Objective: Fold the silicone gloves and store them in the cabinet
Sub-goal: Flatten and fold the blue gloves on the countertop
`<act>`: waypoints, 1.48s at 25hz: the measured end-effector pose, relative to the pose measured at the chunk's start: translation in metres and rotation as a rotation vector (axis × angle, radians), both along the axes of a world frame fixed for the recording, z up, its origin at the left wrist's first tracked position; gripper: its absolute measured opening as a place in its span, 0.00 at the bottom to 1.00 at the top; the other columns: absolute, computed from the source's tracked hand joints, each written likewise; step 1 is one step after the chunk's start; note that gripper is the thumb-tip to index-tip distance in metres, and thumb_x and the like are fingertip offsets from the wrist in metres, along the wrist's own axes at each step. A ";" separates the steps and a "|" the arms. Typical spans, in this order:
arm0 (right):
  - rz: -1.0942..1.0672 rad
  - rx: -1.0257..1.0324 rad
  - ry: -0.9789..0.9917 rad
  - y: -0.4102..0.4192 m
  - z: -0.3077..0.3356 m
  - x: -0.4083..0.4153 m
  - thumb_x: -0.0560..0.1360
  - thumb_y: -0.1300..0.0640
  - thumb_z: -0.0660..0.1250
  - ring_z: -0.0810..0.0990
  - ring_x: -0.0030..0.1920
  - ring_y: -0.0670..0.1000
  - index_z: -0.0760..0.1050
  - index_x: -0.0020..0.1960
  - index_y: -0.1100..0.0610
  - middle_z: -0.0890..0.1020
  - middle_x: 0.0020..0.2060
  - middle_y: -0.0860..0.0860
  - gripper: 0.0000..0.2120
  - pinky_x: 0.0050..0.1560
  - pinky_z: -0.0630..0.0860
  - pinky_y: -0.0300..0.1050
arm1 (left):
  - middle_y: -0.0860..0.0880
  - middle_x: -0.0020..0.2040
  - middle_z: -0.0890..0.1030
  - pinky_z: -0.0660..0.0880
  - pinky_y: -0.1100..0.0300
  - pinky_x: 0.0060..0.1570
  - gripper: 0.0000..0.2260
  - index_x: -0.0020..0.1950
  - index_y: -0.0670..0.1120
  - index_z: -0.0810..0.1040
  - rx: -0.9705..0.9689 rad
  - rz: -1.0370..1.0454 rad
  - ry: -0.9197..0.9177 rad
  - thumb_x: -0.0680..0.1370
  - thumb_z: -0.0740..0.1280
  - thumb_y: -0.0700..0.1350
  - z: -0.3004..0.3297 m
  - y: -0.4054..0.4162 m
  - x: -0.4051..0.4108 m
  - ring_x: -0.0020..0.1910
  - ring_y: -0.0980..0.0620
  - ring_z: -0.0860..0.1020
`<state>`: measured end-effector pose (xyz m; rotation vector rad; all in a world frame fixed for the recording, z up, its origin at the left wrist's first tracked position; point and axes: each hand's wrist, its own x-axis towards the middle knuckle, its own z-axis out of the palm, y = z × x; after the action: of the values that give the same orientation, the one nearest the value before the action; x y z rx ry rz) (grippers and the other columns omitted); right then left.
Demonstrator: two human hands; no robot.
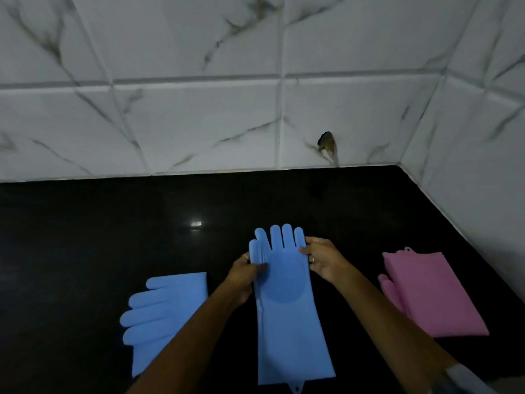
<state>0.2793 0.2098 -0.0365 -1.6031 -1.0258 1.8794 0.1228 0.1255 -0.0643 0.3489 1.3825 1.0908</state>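
No container or cabinet is in view; everything lies on the black countertop (pixel 113 237) in the corner of the marble-tiled wall (pixel 199 123). Your flat blue glove (pixel 287 302) lies lengthwise in the middle, fingers toward the wall, cuff toward you. Your left hand (pixel 245 275) pinches its thumb-side edge, fingertips closed on the silicone just below the glove's thumb. Your right hand (pixel 322 258) grips the opposite edge beside the little finger, fingers curled onto the glove. The folded blue glove (pixel 167 311) lies to the left, apart. The folded pink gloves (pixel 429 294) lie to the right, untouched.
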 end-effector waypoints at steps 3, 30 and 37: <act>0.042 0.008 0.000 0.015 -0.010 -0.001 0.76 0.70 0.60 0.79 0.59 0.58 0.70 0.67 0.60 0.78 0.61 0.59 0.21 0.63 0.74 0.57 | 0.40 0.64 0.75 0.73 0.43 0.61 0.24 0.69 0.44 0.69 -0.038 0.045 0.037 0.74 0.68 0.35 -0.003 0.011 -0.003 0.60 0.43 0.76; 0.911 1.043 -0.591 -0.188 -0.045 -0.157 0.73 0.47 0.66 0.55 0.76 0.51 0.59 0.75 0.49 0.60 0.76 0.52 0.32 0.76 0.50 0.51 | 0.45 0.60 0.75 0.73 0.58 0.46 0.12 0.60 0.47 0.73 -0.059 0.348 0.786 0.77 0.64 0.41 0.024 -0.183 -0.126 0.53 0.51 0.74; 0.928 1.203 -0.781 -0.200 -0.054 -0.172 0.75 0.45 0.60 0.67 0.70 0.52 0.66 0.71 0.50 0.70 0.70 0.51 0.25 0.71 0.58 0.52 | 0.49 0.55 0.77 0.75 0.60 0.45 0.12 0.61 0.47 0.74 -0.039 0.372 0.745 0.78 0.63 0.41 0.025 -0.222 -0.138 0.50 0.54 0.76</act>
<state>0.1075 0.0097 -0.0905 -1.0427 -2.8172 0.4396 -0.0150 -0.0963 -0.0396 0.5125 2.1904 1.2964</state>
